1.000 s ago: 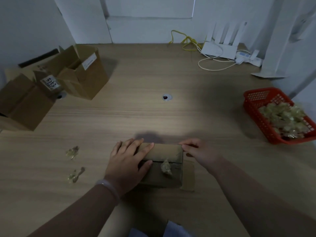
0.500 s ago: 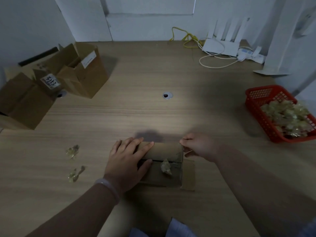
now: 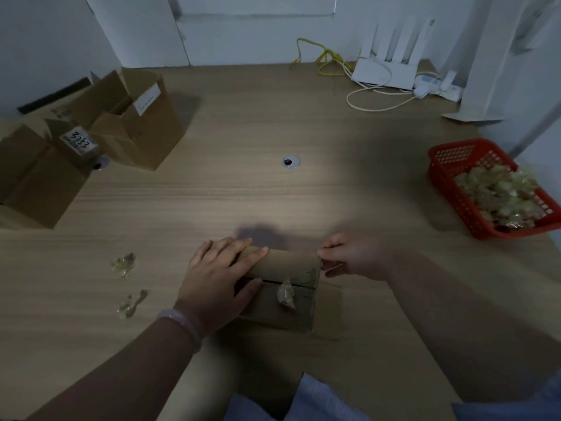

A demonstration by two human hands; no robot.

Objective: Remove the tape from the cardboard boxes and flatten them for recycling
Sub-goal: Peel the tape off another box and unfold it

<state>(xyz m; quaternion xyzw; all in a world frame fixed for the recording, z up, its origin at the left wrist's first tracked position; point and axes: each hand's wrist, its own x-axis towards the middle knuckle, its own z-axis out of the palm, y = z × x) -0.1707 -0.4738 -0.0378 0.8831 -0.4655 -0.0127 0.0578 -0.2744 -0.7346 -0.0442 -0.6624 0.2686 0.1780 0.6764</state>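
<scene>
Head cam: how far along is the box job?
Done: the red basket holds a heap of crumpled tape, and two loose tape wads lie on the table. In hand: the left hand presses the small cardboard box while the right hand pinches its right edge; a stuck tape wad clings to its front. Left: that box and two open boxes at far left stand unflattened.

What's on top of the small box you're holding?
The left hand lies flat on the left of the small box; a crumpled tape wad sits by the flap seam. The right hand pinches its right edge. Anything under the left hand is hidden.
</scene>
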